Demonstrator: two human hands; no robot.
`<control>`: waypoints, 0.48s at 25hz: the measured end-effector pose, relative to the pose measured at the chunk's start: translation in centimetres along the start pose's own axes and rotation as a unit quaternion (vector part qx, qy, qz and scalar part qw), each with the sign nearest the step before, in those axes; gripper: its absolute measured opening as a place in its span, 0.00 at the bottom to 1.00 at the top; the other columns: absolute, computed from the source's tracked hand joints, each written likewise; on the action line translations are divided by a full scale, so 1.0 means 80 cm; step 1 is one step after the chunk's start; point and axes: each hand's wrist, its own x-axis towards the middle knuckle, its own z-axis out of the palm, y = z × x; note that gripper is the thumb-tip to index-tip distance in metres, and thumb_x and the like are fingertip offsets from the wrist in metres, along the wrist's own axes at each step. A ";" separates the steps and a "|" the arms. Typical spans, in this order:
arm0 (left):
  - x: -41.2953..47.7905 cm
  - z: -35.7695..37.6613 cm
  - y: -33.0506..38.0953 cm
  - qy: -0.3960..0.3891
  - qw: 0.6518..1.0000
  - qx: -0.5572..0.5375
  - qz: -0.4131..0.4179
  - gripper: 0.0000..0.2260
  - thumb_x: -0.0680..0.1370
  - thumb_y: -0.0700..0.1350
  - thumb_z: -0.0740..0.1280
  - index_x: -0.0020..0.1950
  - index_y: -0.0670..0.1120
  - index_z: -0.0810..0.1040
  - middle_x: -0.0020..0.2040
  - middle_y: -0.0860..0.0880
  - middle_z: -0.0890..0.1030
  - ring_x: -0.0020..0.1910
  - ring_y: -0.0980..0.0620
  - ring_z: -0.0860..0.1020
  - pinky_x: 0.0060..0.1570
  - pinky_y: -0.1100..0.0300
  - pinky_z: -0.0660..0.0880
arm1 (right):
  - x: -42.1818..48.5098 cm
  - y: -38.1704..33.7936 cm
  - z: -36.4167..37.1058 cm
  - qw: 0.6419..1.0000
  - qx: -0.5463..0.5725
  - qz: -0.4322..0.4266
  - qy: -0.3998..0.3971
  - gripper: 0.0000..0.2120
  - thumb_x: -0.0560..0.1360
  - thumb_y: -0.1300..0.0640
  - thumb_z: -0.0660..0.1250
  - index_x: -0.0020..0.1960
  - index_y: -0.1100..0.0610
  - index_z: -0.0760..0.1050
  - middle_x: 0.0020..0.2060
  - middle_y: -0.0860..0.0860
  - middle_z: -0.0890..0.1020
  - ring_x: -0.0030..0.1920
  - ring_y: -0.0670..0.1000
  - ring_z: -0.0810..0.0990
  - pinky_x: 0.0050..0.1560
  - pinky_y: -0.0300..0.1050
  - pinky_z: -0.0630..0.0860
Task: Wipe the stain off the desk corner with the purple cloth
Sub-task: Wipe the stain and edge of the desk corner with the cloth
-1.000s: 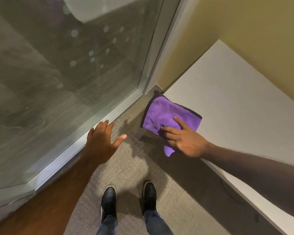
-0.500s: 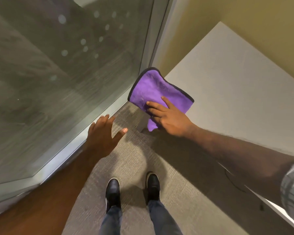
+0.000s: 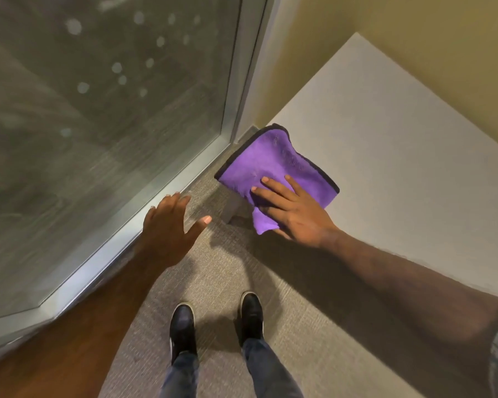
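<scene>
Head view, looking down at a white desk (image 3: 400,156) on the right and a glass wall (image 3: 98,124) on the left; purple cloth (image 3: 268,165) with a dark hem spread over the desk's near-left corner, far edge just beside the aluminium frame (image 3: 242,81) of the glass, one flap drooping over the desk's near edge toward the grey carpet (image 3: 219,282); right hand (image 3: 296,212) laid flat on the cloth's near-right part, palm down, fingers (image 3: 270,185) straight and slightly fanned, pointing far-left, pressing the fabric onto the desktop rather than pinching it; thumb hidden under the hanging flap, so cannot tell whether any cloth is caught there; stain itself not visible, covered or too faint to make out; left hand (image 3: 170,222) empty, spread wide open, palm down, hovering above the carpet just beside the bottom rail (image 3: 121,245) of the glass wall, thumb pointing right toward the cloth, well clear of it; black shoes (image 3: 181,328) planted on the carpet near, below both forearms; yellow wall (image 3: 414,38) behind the desk, far right.
</scene>
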 end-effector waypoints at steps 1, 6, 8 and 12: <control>0.000 0.001 -0.001 -0.002 1.000 -0.003 -0.008 0.36 0.76 0.68 0.54 0.74 0.42 0.68 0.75 0.39 0.69 0.76 0.41 0.65 0.72 0.39 0.60 | 0.012 -0.002 -0.001 1.000 0.002 0.006 0.001 0.19 0.80 0.45 0.61 0.65 0.54 0.78 0.78 0.53 0.64 0.79 0.57 0.56 0.75 0.67 0.56; 0.005 0.007 0.007 -0.004 1.000 -0.003 -0.020 0.37 0.76 0.68 0.55 0.73 0.41 0.69 0.74 0.38 0.70 0.75 0.40 0.65 0.72 0.41 0.62 | 0.071 -0.015 -0.003 0.998 -0.008 0.058 -0.003 0.15 0.78 0.49 0.64 0.62 0.52 0.80 0.79 0.52 0.60 0.79 0.58 0.55 0.75 0.66 0.56; 0.006 0.008 0.010 -0.006 1.000 0.002 -0.017 0.37 0.76 0.68 0.54 0.73 0.41 0.69 0.74 0.38 0.70 0.76 0.41 0.64 0.72 0.41 0.62 | 0.065 -0.017 -0.003 0.997 0.021 0.079 0.005 0.17 0.79 0.48 0.62 0.63 0.53 0.79 0.79 0.52 0.60 0.80 0.57 0.54 0.75 0.63 0.57; 0.009 0.007 0.019 -0.009 1.000 0.003 -0.010 0.36 0.77 0.68 0.54 0.73 0.42 0.69 0.74 0.38 0.70 0.76 0.41 0.64 0.72 0.41 0.61 | 0.020 -0.022 -0.008 0.990 0.080 0.108 0.029 0.18 0.79 0.49 0.66 0.66 0.55 0.77 0.77 0.55 0.64 0.78 0.60 0.59 0.74 0.62 0.62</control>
